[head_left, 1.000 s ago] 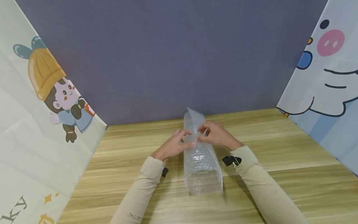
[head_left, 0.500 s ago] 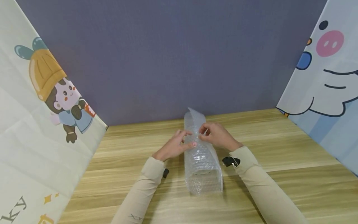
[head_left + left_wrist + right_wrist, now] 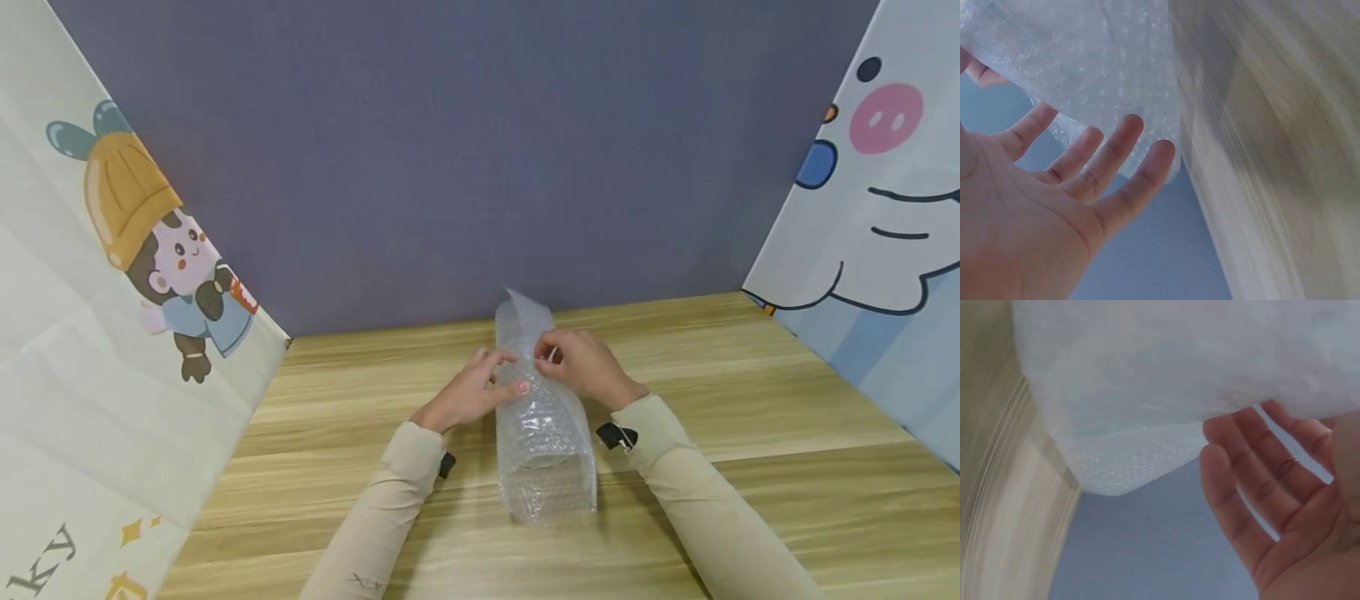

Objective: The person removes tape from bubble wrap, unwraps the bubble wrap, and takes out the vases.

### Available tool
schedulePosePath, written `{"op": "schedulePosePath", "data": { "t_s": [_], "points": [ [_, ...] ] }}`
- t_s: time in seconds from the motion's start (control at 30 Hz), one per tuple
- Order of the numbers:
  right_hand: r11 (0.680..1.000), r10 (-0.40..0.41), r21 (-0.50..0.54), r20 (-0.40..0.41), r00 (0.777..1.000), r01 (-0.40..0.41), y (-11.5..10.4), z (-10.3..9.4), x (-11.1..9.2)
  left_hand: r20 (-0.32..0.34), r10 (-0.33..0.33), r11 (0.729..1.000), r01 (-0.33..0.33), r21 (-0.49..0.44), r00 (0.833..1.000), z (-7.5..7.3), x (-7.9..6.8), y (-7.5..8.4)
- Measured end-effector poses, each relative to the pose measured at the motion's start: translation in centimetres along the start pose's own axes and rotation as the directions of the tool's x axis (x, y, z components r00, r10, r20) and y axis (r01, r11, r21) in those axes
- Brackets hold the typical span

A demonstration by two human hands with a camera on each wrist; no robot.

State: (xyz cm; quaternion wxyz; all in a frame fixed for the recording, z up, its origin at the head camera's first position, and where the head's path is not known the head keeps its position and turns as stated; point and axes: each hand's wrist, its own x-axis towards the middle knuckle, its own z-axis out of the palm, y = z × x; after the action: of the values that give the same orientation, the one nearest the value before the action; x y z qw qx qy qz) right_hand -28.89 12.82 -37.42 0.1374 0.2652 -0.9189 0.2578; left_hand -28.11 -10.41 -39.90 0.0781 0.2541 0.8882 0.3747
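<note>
1. Nearest me, two pale sleeves [image 3: 363, 529] reach in from the bottom of the frame, over the wooden table [image 3: 322, 492].
2. The bubble wrap [image 3: 536, 425] lies on it just right of centre, already rolled into a tube. Its near end, low in the frame, gapes and looks unfinished; something pale-edged sits inside, too hidden to name.
3. Mid-length, the left hand [image 3: 467, 393] rests thumb and fingers lightly on top, spread rather than gripping.
4. Opposite, the right hand [image 3: 587, 367] brings thumb and forefinger close together over the seam; I can't tell whether they pinch the film.
5. Beyond them, the far end tapers to a loose raised corner. I'd judge the rolling mostly done, with securing the seam and closing both ends left; nothing visibly fastens it.
6. Behind stands the grey wall [image 3: 450, 167], across the upper frame.
</note>
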Motion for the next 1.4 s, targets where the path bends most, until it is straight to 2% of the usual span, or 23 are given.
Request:
{"op": "schedulePosePath", "data": {
  "t_s": [0.27, 0.6, 1.4],
  "points": [
    [0.994, -0.088, -0.073, -0.044, 0.995, 0.085, 0.0, 0.3, 0.0, -0.008, 0.004, 1.000, -0.004, 0.006, 1.000, 0.1, -0.2, 0.1],
    [0.983, -0.148, -0.125, -0.090, 0.985, 0.136, 0.2, 0.8, 0.0, -0.006, 0.013, 1.000, -0.013, 0.014, 1.000, 0.1, -0.2, 0.0],
    [0.976, -0.174, -0.151, -0.126, 0.977, 0.154, 0.2, 1.2, 0.0, 0.008, 0.008, 1.000, -0.008, -0.007, 1.000, 0.1, -0.4, 0.1]
  ]
}}
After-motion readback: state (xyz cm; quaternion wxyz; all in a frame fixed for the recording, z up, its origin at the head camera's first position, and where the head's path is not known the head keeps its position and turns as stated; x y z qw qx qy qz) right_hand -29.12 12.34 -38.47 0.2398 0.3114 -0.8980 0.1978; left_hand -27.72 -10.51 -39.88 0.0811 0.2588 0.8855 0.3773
